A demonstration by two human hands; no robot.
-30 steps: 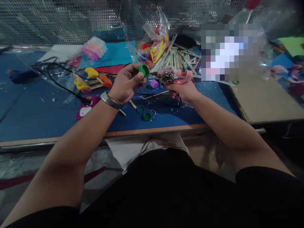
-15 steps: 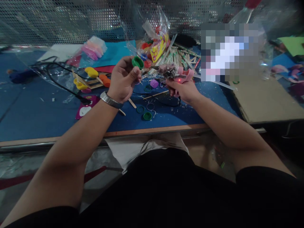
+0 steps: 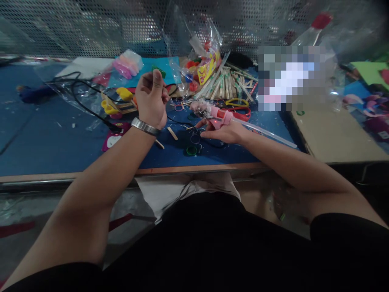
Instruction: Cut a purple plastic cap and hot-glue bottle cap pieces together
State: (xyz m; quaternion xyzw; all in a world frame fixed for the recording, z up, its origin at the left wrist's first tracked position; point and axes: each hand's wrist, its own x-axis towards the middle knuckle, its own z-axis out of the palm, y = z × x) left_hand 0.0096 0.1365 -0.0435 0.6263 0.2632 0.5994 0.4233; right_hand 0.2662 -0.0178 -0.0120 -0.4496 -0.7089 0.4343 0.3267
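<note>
My left hand [image 3: 152,97] is raised over the table, its thumb and fingers pinching a green bottle cap [image 3: 159,72]. Most of that cap is behind the fingertips. A pink glue gun [image 3: 223,117] with a small red light lies at the middle of the table, fluffy residue around its front end. Against its handle rests my right hand [image 3: 229,132], fingers stretched out to the left and not wrapped round it. From the gun's rear a clear glue stick [image 3: 267,133] reaches right. Near the front edge is a green cap or ring [image 3: 191,151].
Wooden sticks [image 3: 223,83], a bag of coloured caps [image 3: 209,67] and scissors with red handles [image 3: 243,112] lie behind the gun. A black cable [image 3: 91,109] runs to a purple box [image 3: 114,140] at left. Cardboard [image 3: 328,134] and a large clear bottle [image 3: 322,22] are at right.
The glue gun has come down to the table and my right hand's fingers have loosened from it. My left hand has turned and drawn left, still holding the green cap.
</note>
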